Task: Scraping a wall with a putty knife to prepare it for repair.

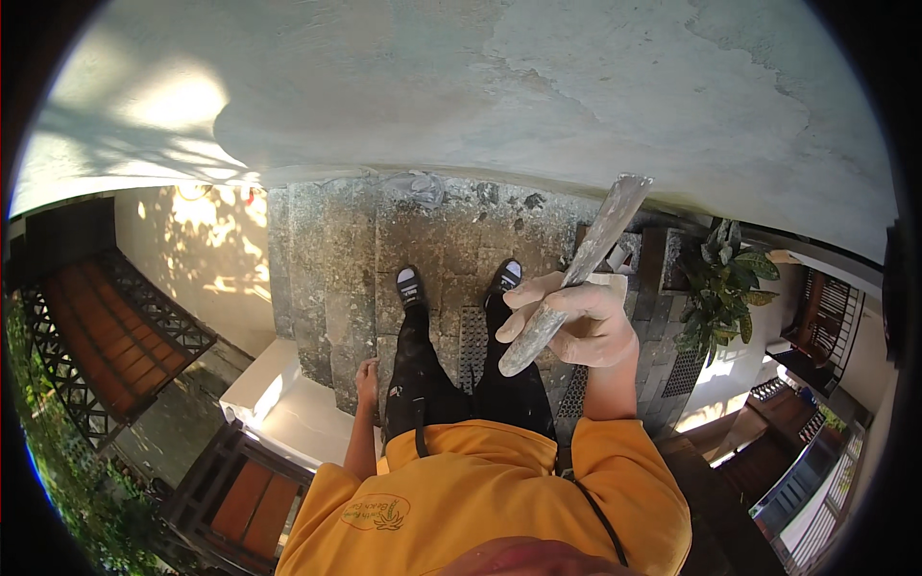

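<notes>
A long, flat scraper-like tool point(594, 248), grey and smeared with whitish dust, slants across my right hand point(587, 324). The fingers grip its thicker lower end, and its flat tip points up toward the wall. Pale dust coats this hand. Behind the knuckles shows a pale flat piece point(617, 282), perhaps paper; whether I hold it is unclear. My left hand point(367, 383) hangs low beside my left leg, fingers curled; its palm side is hidden. Before me rises a pale blue-green wall point(432, 86) with uneven, flaking paint patches. The tool's tip appears apart from it.
Paint-spattered paving point(338, 266) lies underfoot, with a crumpled plastic sheet point(425, 189) at the wall's base. A leafy potted plant point(731, 270) stands to the right. On the left are a white ledge point(259, 381) and a brown wooden bench or chair point(248, 497).
</notes>
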